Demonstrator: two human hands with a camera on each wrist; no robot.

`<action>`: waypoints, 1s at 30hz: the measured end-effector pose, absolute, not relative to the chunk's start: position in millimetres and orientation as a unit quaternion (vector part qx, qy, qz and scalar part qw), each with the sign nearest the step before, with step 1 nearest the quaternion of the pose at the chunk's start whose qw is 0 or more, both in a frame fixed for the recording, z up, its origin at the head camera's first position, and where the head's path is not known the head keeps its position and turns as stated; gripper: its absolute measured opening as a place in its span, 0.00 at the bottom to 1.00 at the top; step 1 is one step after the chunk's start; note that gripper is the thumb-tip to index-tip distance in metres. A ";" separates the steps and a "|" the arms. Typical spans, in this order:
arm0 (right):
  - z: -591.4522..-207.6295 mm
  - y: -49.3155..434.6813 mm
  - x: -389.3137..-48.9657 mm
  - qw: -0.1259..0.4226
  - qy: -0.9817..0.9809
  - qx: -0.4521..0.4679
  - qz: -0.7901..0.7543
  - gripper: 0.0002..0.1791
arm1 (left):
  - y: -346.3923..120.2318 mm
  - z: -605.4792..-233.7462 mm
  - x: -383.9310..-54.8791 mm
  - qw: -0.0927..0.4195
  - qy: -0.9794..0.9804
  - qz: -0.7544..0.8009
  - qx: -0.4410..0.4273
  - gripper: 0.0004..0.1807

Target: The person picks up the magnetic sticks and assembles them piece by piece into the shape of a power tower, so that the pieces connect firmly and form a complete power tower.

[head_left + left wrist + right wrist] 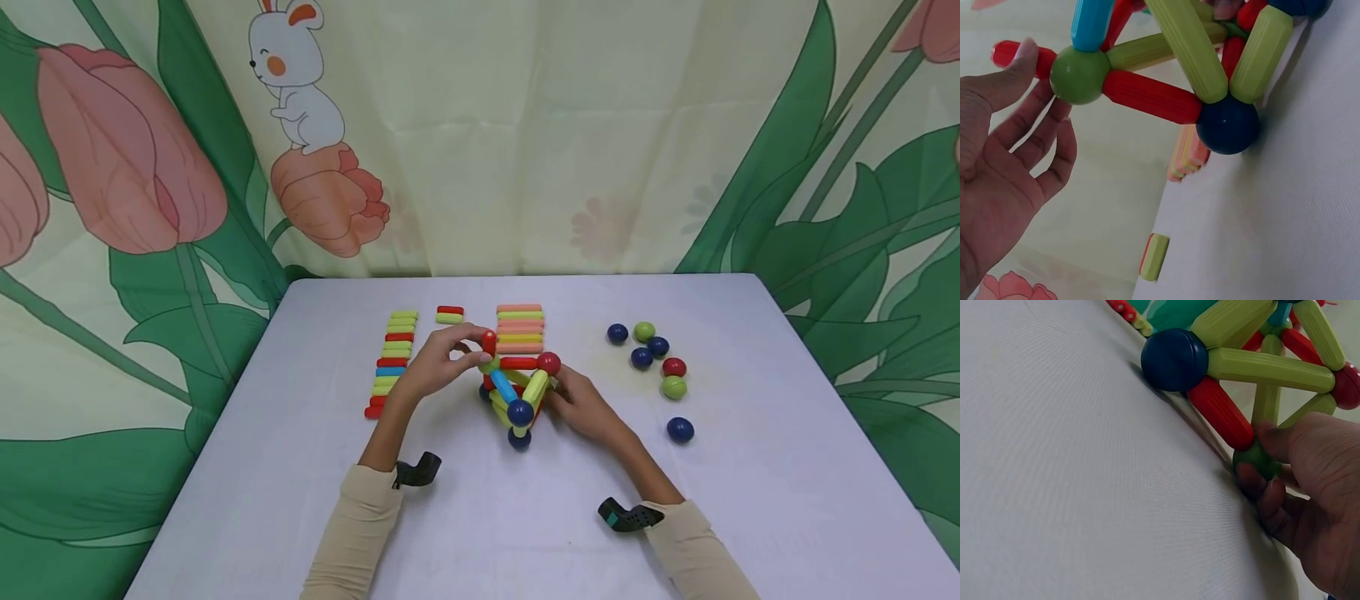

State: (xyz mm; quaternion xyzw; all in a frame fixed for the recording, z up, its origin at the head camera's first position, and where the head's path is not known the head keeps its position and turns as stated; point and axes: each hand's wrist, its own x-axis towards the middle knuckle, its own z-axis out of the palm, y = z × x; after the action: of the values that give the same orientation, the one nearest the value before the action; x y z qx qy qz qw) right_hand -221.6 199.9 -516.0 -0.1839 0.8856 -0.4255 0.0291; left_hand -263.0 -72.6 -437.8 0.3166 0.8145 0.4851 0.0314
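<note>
A frame built of coloured magnetic rods and balls stands on the table between the two hands. At its upper left corner, my left hand (441, 363) pinches a short red rod (1046, 63) between thumb and fingers. That rod's end meets a light green ball (1080, 75), from which a blue rod (503, 387) and another red rod (1150, 97) also run. Low on the right side, my right hand (588, 406) grips a darker green ball (1252, 460) at the base. Dark blue balls (520, 412) form the near corners, and a red ball (549, 362) tops the right side.
A column of short rods (392, 372) lies to the left, with a red and green pair (450, 314) behind. Longer pink, green and yellow rods (520, 327) lie beyond the frame. Several loose balls (657, 347) sit at the right, one blue ball (680, 430) nearer.
</note>
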 end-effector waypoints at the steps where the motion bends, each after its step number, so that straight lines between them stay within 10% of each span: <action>1: -516.0 199.7 -221.7 0.028 0.886 -0.184 -0.425 0.25 | -73.0 -438.5 -263.8 0.034 0.811 0.490 0.317 0.17; 18: -515.3 200.2 -223.4 0.024 0.892 -0.176 -0.416 0.25 | -80.2 -450.9 -284.1 0.038 0.796 0.543 0.264 0.19; 24: -516.1 199.0 -223.1 0.026 0.892 -0.170 -0.418 0.26 | -77.5 -474.5 -314.8 -0.023 0.937 0.341 0.072 0.18; 30: -518.0 197.8 -222.1 0.034 0.896 -0.164 -0.411 0.24 | -75.9 -488.7 -333.8 -0.022 0.984 0.163 0.071 0.24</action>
State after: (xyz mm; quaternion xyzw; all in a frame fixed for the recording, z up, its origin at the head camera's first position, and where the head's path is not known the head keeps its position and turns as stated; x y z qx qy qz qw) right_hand -222.1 197.8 -518.0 -0.1636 0.8962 -0.4110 0.0345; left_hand -333.8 -75.9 -488.7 0.0713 0.9839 0.1627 -0.0220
